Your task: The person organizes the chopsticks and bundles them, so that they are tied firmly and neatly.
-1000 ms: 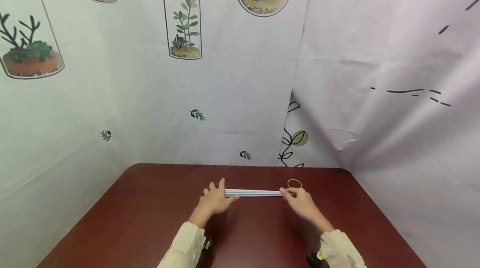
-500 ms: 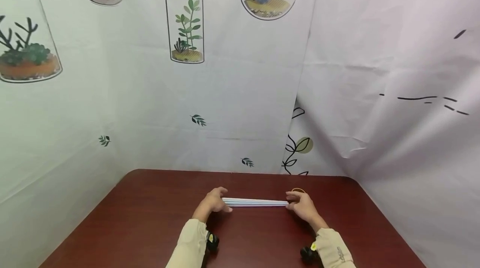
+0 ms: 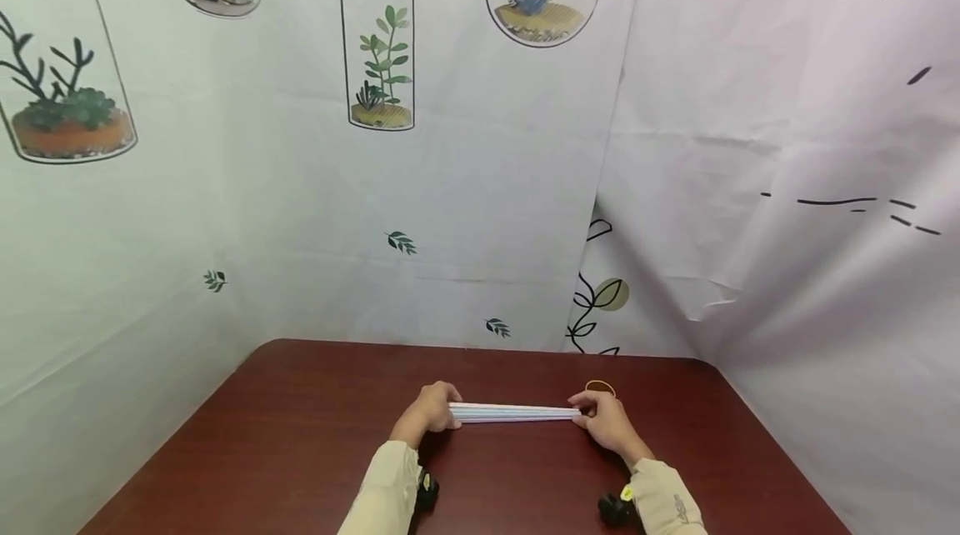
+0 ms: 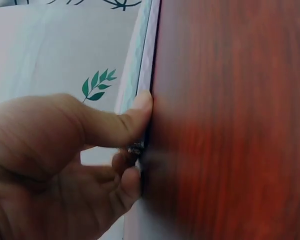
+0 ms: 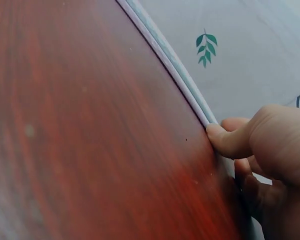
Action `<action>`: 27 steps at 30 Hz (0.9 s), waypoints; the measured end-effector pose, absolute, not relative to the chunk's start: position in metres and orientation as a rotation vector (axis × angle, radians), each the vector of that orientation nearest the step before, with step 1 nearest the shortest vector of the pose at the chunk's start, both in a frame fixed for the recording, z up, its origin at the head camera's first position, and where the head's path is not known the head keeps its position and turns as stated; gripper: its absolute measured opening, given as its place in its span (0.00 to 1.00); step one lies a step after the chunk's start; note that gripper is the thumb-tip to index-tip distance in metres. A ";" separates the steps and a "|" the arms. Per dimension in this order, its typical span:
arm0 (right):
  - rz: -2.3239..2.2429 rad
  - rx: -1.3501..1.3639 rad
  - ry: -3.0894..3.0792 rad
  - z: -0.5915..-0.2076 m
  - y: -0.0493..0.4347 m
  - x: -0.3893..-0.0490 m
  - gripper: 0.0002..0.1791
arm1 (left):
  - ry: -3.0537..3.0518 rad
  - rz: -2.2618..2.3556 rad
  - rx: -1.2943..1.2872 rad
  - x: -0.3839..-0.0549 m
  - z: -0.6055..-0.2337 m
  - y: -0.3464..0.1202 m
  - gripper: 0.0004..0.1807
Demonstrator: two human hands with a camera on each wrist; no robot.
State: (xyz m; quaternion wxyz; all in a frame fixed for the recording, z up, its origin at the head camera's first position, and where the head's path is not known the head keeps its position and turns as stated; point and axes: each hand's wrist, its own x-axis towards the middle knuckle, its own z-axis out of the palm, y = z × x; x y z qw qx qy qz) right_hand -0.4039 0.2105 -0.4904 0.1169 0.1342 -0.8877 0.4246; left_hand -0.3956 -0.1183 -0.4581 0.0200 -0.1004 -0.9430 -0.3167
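A bundle of slim pastel chopsticks (image 3: 514,413) lies crosswise near the table's far side, its left end wider than its right. My left hand (image 3: 432,410) grips the wider end, the thumb on the near side and the fingers beyond. At the narrower end, my right hand (image 3: 606,422) pinches the tips between thumb and fingers. Close up in the left wrist view, the left thumb (image 4: 135,115) presses along a pale lilac chopstick (image 4: 149,55). In the right wrist view the right thumb (image 5: 225,140) touches the near chopstick; the ends are hidden by the hands.
Just behind the right hand lies a thin yellow rubber band (image 3: 600,381), partly covered. The dark red table (image 3: 300,443) ends at a white printed cloth (image 3: 480,185) hung behind it. Black wrist cameras (image 3: 615,509) sit under both sleeves.
The left hand's spread fingers have come in around the wider end of the chopsticks. The right hand loosened half a second ago and now pinches the narrow end again. The view tilted slightly.
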 end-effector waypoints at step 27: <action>0.903 0.737 -2.750 -0.490 0.219 -0.399 0.02 | -3.042 -0.777 -0.399 -0.378 -0.449 -0.117 0.13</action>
